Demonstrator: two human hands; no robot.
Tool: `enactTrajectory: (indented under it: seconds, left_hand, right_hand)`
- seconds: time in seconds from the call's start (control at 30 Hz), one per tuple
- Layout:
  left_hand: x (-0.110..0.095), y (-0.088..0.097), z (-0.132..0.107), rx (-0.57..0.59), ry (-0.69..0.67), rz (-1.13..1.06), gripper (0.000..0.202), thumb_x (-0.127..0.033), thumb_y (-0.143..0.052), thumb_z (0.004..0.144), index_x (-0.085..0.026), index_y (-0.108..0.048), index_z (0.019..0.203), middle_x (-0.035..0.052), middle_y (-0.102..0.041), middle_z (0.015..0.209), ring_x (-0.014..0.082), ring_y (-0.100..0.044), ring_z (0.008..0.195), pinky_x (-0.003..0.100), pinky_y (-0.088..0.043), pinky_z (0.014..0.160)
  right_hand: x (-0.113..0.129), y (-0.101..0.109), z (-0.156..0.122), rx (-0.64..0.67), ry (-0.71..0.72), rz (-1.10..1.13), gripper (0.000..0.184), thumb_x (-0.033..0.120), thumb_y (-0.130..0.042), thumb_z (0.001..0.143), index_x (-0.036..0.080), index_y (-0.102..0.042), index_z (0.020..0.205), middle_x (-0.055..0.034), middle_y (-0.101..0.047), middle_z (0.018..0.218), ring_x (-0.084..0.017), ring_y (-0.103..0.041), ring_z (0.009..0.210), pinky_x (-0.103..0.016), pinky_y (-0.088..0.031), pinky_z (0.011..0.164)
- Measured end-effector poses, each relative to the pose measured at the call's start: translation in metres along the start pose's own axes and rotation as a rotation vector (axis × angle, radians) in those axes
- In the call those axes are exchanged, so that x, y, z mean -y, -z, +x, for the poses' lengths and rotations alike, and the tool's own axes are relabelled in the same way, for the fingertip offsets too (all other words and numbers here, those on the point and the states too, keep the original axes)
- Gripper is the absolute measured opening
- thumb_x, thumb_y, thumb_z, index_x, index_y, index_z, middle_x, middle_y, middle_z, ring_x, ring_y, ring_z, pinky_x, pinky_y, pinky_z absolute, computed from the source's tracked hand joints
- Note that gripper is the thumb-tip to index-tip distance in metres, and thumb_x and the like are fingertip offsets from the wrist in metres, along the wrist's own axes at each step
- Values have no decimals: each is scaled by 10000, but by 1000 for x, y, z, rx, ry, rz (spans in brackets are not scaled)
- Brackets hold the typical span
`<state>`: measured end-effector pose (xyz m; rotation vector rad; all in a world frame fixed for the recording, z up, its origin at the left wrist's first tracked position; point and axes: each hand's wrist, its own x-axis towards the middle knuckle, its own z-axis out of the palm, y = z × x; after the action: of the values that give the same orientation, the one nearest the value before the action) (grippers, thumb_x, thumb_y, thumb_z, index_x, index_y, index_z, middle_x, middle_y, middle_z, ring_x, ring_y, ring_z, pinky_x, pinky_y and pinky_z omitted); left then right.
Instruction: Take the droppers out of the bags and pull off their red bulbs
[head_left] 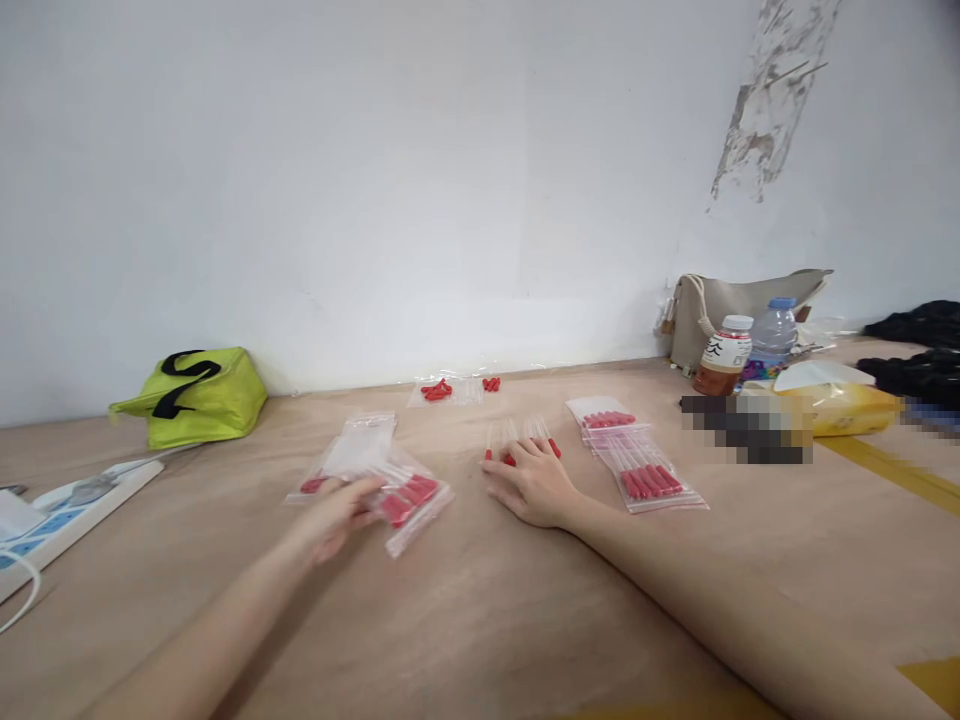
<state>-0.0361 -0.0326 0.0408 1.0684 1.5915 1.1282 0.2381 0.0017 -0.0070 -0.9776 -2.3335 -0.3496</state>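
Observation:
My left hand (337,515) rests on a pile of clear plastic bags (379,470) that hold red-capped droppers; its fingers curl over the bags' near edge. My right hand (531,482) lies flat on the table with fingers spread over several loose clear droppers with red bulbs (517,438). To the right of that hand lies a stack of filled bags (637,455) with red bulbs showing. Near the wall, loose red caps (437,390) sit on a clear bag.
A lime-green bag (196,395) stands at the back left, with a white power strip (67,505) in front of it. At the back right are a beige bag (739,305), two bottles (724,355), a yellow packet (844,405) and dark cloth (919,350).

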Motion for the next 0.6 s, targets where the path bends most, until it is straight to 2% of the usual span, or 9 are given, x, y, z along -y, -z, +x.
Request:
enactTrajectory:
  seconds: [0.1,0.17,0.23,0.3,0.37,0.47,0.5,0.53,0.6]
  left_hand:
    - [8,-48,2,18,36,-176,39,-101,-551,735,-136,-545,753,53,-667,824,138,-639,706,271,-542,676]
    - [11,-65,6,3,29,-242,93,-62,-528,741,-147,-529,779,38,-658,824,112,-633,697,264,-540,700]
    - [13,-71,5,1,16,-285,132,-42,-529,738,-154,-522,807,30,-650,846,100,-628,722,261,-533,734]
    - [14,-70,-1,27,32,-318,128,-53,-544,737,-158,-519,804,32,-645,842,106,-627,748,263,-527,759]
    - [18,-63,-12,70,120,-342,70,-113,-551,755,-160,-505,777,39,-633,770,122,-628,753,261,-523,761]
    - [32,-44,-32,88,237,-243,156,-282,-566,762,-181,-462,819,5,-567,637,131,-611,641,271,-525,657]
    - [37,-38,-37,68,193,-135,234,-347,-576,745,-191,-450,866,-20,-534,607,126,-580,562,278,-514,584]
    - [41,-33,-40,50,82,11,297,-398,-574,731,-200,-441,908,-40,-503,588,121,-542,508,279,-490,527]
    - [41,-28,-41,58,-239,333,327,-436,-557,724,-208,-454,935,-46,-485,602,123,-513,520,280,-458,530]
  right_hand:
    - [5,-2,8,41,-29,-31,293,439,-458,813,295,-573,1041,-64,-515,993,-201,-421,895,-361,-258,768]
    - [3,-5,10,43,-56,-50,286,444,-444,821,281,-596,1002,-72,-504,1028,-207,-411,926,-366,-250,778]
    - [0,-8,10,27,-81,-69,287,438,-439,826,261,-604,980,-77,-500,1050,-211,-404,943,-367,-247,779]
    - [-2,-10,8,2,-101,-83,279,425,-448,824,241,-606,961,-81,-506,1052,-215,-402,948,-365,-250,776]
    - [-3,-10,6,-17,-117,-95,251,400,-464,817,224,-603,932,-81,-519,1034,-217,-409,939,-365,-254,771]
    - [-2,-9,3,-46,-153,-128,175,303,-476,804,199,-593,882,-88,-539,983,-217,-424,911,-365,-255,763]
    - [-2,-9,2,-56,-165,-136,152,265,-475,797,193,-588,869,-89,-544,965,-215,-429,901,-363,-255,756]
    - [-2,-8,1,-67,-174,-137,138,233,-472,789,190,-584,858,-87,-549,947,-212,-435,890,-358,-255,749]
    - [0,-6,-1,-86,-184,-119,128,202,-468,778,189,-577,842,-75,-558,903,-199,-447,859,-346,-255,732]
